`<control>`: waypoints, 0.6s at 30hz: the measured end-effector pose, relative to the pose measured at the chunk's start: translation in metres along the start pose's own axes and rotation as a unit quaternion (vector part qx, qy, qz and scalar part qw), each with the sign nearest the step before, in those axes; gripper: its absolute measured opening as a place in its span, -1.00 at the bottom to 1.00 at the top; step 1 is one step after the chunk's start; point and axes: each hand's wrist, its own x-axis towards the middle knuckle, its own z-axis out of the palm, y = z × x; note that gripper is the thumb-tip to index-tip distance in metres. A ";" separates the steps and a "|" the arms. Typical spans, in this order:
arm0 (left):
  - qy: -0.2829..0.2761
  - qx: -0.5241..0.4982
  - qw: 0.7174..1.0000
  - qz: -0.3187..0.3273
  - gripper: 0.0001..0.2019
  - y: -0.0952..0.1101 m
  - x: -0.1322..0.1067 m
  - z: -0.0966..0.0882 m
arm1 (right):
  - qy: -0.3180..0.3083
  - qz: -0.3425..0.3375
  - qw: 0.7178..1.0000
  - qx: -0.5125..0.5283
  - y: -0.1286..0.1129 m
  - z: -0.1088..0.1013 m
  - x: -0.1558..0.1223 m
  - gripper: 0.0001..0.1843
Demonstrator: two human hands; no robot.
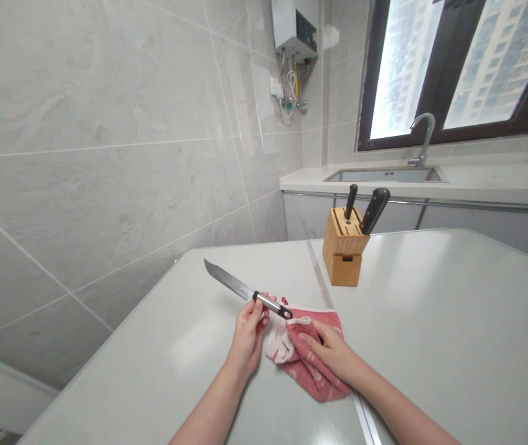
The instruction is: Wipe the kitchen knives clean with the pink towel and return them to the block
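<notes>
head view, and the left hand (249, 330) is up off the surface with a long steel knife with a slim silver metal handle (244, 288). the fingers are curled shut around the handle and the thumb lies along its near side. the blade runs up and to the left from the hand, tip pointing at the tiled wall, and hangs in the air above the table. the dark butt end of the handle sticks out to the right, just over the edge of the cloth.

over to the right hand (331, 351): it sits on a rumpled red and white patterned cloth (312, 377) lying on the pale grey glossy table top (430, 309). its fingers are bent down into the folds and grip a bunched ridge of cloth, thumb tucked toward the left hand. the cloth lies across the thin metal seam strip (318, 278) that runs down the table, and the two hands are close together, knife just beside cloth.

further back on the table, well apart from the hands, stands a light wooden knife block (343, 250) with two black handles (375, 209) poking out at a slant. behind it, a white counter holds a steel sink (384, 175) with a curved tap (423, 137), under a dark-framed window (449, 74). grey marbled tiles (106, 154) fill the left.
</notes>
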 end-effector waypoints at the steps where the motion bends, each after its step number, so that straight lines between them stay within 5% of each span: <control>1: 0.000 0.000 1.000 -0.003 -0.71 -0.001 0.000 0.000 | -0.001 -0.002 1.000 0.001 0.000 0.000 0.000 -0.71; 18: 0.006 0.003 1.000 -0.013 -0.69 -0.002 -0.001 -0.002 | 0.000 0.007 1.000 -0.013 -0.004 0.000 -0.001 -0.73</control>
